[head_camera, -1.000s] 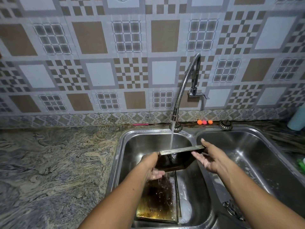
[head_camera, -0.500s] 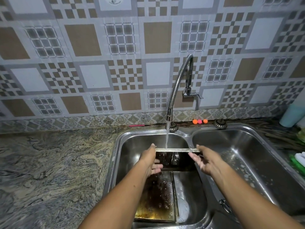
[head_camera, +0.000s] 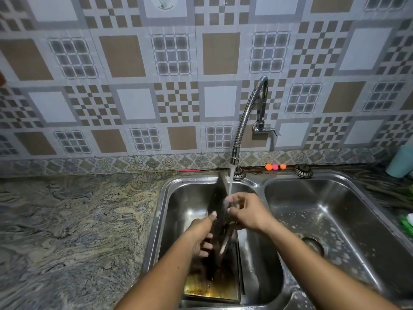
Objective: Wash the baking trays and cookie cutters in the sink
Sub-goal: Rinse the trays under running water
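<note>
A dark baking tray [head_camera: 218, 211] stands on edge over the left sink basin [head_camera: 178, 211], one end pointing up toward the tap. My left hand [head_camera: 201, 233] grips its lower left side, thumb on top and fingers curled beneath. My right hand [head_camera: 248, 213] holds the tray's right face, fingers bent against it under the running water [head_camera: 230, 184]. A second, stained and rusty baking tray [head_camera: 212, 287] lies flat in the bottom of the same basin, partly hidden by the held tray and my arms. No cookie cutters are visible.
The flexible tap [head_camera: 245, 117] runs over the left basin. The right basin [head_camera: 335, 220] holds soap foam around its drain [head_camera: 312, 245]. A marbled counter [head_camera: 78, 231] spreads to the left. Three small coloured balls [head_camera: 275, 167] and a teal bottle [head_camera: 400, 162] stand behind the sink.
The held tray has turned from lying level across the basin to standing on edge, end up. My right hand has moved inward onto its face, under the water.
</note>
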